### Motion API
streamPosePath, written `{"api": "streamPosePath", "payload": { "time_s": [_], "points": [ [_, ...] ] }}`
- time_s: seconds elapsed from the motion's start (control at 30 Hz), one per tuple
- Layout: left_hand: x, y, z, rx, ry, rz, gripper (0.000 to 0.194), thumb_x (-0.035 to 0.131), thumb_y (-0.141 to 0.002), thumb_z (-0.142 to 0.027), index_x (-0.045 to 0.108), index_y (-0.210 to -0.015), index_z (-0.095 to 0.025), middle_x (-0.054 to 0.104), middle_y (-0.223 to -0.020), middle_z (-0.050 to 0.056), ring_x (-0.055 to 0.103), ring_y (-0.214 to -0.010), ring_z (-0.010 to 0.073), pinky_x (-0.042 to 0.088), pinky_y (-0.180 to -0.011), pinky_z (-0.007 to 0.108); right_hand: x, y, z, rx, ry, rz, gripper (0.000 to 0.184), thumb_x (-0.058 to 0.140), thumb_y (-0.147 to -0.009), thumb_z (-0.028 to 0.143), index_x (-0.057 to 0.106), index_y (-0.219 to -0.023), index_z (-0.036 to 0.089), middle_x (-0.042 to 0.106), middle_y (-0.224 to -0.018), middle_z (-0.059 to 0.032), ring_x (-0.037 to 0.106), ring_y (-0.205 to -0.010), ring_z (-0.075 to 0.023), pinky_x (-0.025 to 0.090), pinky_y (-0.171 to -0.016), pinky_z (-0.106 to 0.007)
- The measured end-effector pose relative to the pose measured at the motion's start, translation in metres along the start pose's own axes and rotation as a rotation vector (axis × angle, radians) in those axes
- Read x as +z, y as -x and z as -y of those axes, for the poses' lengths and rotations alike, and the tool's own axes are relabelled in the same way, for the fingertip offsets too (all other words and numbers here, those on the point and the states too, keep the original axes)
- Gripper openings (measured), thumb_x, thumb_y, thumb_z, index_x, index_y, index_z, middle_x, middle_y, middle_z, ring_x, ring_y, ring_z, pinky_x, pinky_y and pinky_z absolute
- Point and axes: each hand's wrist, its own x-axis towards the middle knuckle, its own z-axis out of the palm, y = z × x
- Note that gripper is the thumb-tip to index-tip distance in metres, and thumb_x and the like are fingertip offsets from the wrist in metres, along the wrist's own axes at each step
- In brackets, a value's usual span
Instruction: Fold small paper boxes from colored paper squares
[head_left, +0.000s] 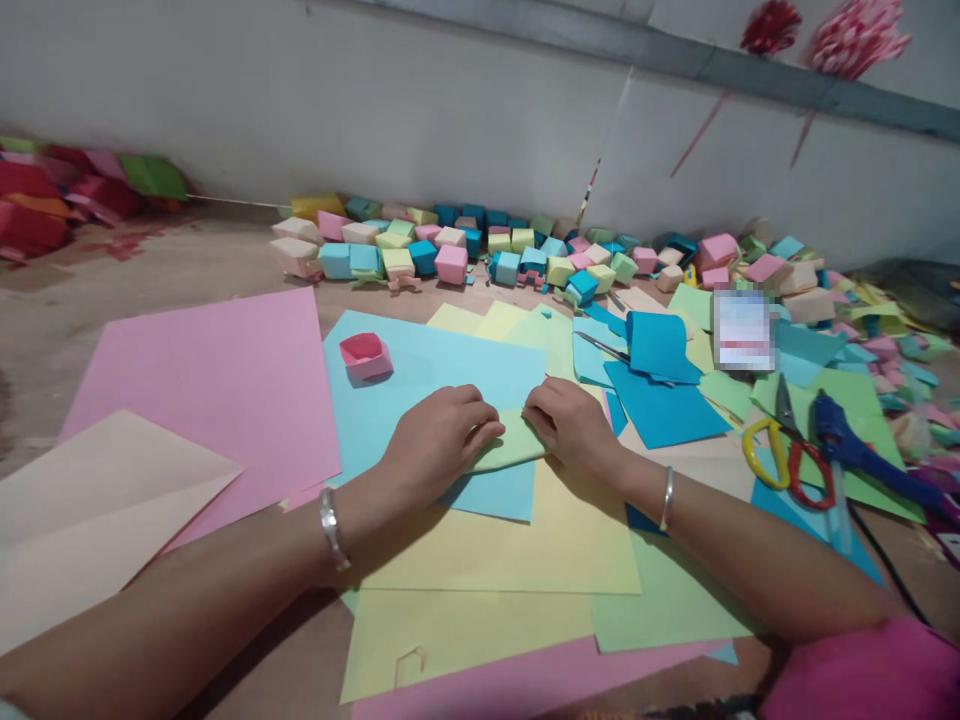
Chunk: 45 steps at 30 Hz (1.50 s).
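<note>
While holding left end of folded green paper (517, 440) with left hand (446, 430), gripping right end with right hand (577, 425), using bent, close-together fingers (481, 432). Lying just over light blue sheet (435, 365), near small pink box (366, 360). Seeing red-and-yellow scissors (795, 437) and blue glue gun (853, 445) off to right.

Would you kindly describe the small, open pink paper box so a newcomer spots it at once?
Find the large light blue paper sheet, partly under the left hand. Near its far left corner sits the small, open pink paper box. It stands alone, apart from the coloured paper boxes lined up along the pale wall, its open top showing a deeper pink inside.
</note>
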Motion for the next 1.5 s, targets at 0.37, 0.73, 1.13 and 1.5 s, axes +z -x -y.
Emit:
{"api": "streamPosePath", "payload": {
  "time_s": [0.37, 0.73, 1.13, 1.5],
  "points": [
    [0.000, 0.003, 0.002, 0.051, 0.006, 0.063, 0.024, 0.064, -0.086, -0.035, 0.063, -0.106, -0.024, 0.052, -0.092, 0.004, 0.049, -0.086, 0.0219, 0.036, -0.069, 0.031, -0.002, -0.001, 0.003, 0.010, -0.004, 0.001, 0.023, 0.048, -0.090, 0.014, 0.053, -0.069, 0.018, 0.050, -0.068, -0.0010, 0.046, -0.069, -0.0159, 0.031, -0.062, -0.028],
    [-0.004, 0.005, 0.011, 0.188, 0.007, 0.115, 0.041, 0.068, -0.083, -0.037, 0.061, -0.123, -0.035, 0.048, -0.095, 0.004, 0.044, -0.081, 0.0195, 0.034, -0.071, 0.031, -0.021, 0.013, 0.023, -0.218, 0.289, -0.227, 0.020, 0.045, -0.092, 0.010, 0.063, -0.085, 0.014, 0.057, -0.072, -0.0060, 0.045, -0.068, -0.0184, 0.029, -0.061, -0.032],
    [-0.007, 0.002, 0.009, 0.192, -0.013, 0.132, 0.040, 0.070, -0.081, -0.039, 0.062, -0.120, -0.034, 0.049, -0.093, 0.004, 0.045, -0.080, 0.0193, 0.033, -0.067, 0.029, -0.020, 0.061, 0.078, -0.365, 0.614, 0.264, 0.050, 0.045, -0.080, -0.001, 0.049, -0.129, -0.007, 0.053, -0.058, -0.0041, 0.044, -0.050, -0.0163, 0.018, -0.050, -0.032],
    [-0.008, 0.001, 0.007, 0.170, 0.020, 0.156, 0.035, 0.069, -0.083, -0.034, 0.064, -0.117, -0.031, 0.048, -0.092, 0.004, 0.044, -0.081, 0.0198, 0.033, -0.067, 0.029, -0.038, 0.064, 0.083, -0.256, 0.676, 0.301, 0.048, 0.050, -0.075, 0.001, 0.060, -0.122, -0.001, 0.055, -0.058, -0.0066, 0.046, -0.049, -0.0172, 0.023, -0.047, -0.031]
  ]
}}
